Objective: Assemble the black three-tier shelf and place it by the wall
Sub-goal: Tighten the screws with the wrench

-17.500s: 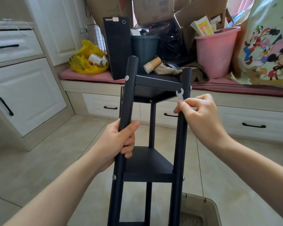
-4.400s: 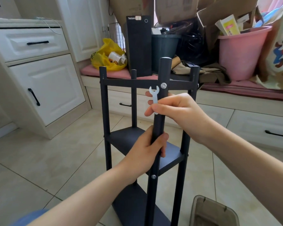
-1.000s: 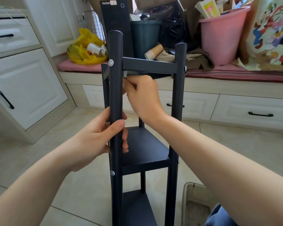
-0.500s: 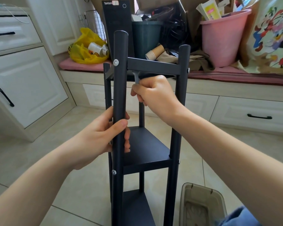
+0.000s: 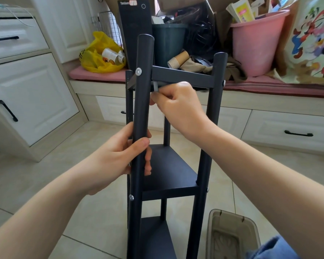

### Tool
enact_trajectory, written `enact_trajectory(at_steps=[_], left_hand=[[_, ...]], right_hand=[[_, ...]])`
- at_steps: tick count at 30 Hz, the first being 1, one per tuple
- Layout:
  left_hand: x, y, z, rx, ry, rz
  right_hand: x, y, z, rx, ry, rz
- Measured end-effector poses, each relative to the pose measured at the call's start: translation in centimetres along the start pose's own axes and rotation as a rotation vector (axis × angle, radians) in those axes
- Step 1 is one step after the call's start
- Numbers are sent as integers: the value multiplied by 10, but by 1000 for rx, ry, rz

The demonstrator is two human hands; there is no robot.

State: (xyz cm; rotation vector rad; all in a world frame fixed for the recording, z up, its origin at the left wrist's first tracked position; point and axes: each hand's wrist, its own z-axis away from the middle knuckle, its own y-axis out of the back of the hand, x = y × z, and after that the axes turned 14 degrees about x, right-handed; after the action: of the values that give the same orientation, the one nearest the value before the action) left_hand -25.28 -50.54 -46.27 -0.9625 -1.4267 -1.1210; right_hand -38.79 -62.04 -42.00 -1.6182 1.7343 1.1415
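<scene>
The black three-tier shelf (image 5: 168, 171) stands upright on the tiled floor right in front of me, with silver bolt heads on its round posts. My left hand (image 5: 120, 157) grips the near left post above the middle tier. My right hand (image 5: 178, 107) is just under the top tier, pinching a small flat silver wrench (image 5: 155, 87) that points up behind the near left post. Where the wrench's head sits is hidden by the top rail.
A translucent grey plastic box (image 5: 230, 234) sits on the floor at the shelf's lower right. Behind the shelf runs a low window bench with a pink cushion (image 5: 97, 74), a yellow bag, a black tower case, a dark bin and a pink bucket (image 5: 256, 47). White cabinets stand at left.
My right hand has shifted slightly left under the top tier, turning the wrench toward the near left post. The left hand keeps its grip on that post.
</scene>
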Motion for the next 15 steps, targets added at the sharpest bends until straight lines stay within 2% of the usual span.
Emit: enact_trajectory(at_steps=[15], left_hand=[[-2,3,-2,-9,4,2]], right_hand=[[6,-8,5,41,98,-6]])
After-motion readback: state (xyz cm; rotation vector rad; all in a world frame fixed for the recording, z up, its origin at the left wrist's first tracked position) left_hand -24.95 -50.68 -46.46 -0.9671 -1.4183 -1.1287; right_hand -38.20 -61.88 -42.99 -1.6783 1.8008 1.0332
